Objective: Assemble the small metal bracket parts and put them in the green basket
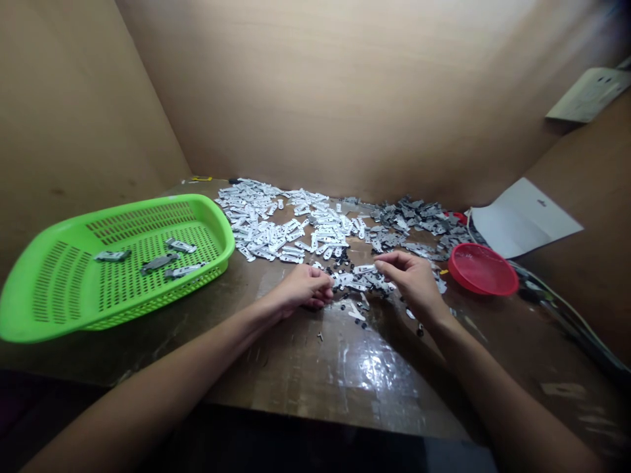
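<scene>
My left hand [309, 287] is closed just above the table at the near edge of a small middle pile, its fingers curled together; what they hold, if anything, is hidden. Across the pile, my right hand [411, 279] has thumb and forefinger pinched together, and anything between them is too small to name. Between the hands lies the small pile of flat silvery car-shaped pieces [363, 269] mixed with small black round parts [344, 259]. A thin pale V-shaped piece [355, 311] rests in front of them, with more black parts [363, 324] close by.
On the left stands a green perforated basket [224, 226] holding several car-shaped pieces [158, 263]. Behind my hands spread a wide heap of silvery pieces [266, 230] and a darker grey heap [414, 217]. To the right are a red dish [483, 269], white card [527, 217] and cables [566, 322].
</scene>
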Demonstrator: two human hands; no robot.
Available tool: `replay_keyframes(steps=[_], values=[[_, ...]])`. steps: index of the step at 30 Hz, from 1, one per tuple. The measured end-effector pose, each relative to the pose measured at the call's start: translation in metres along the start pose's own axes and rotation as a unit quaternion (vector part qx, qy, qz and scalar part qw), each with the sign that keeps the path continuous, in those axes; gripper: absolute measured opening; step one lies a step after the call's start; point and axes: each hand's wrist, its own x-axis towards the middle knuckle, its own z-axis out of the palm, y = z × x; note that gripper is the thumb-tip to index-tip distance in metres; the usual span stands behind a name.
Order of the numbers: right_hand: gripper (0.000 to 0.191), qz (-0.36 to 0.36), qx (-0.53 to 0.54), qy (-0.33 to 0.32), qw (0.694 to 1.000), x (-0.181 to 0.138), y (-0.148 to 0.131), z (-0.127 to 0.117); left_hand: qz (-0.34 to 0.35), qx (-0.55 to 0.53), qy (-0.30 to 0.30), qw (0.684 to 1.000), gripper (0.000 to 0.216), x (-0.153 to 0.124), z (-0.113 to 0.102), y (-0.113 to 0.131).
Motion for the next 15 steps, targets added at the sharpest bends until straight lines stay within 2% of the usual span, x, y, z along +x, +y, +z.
replay_keyframes(steps=[15], values=[[0.031, 0.014, 0.066, 0.008, 0.998, 0.0048, 0.0085, -0.0021, 0.004, 0.003, 0.003, 1.0, 0.017, 0.0016, -0.0015, -0.0019]])
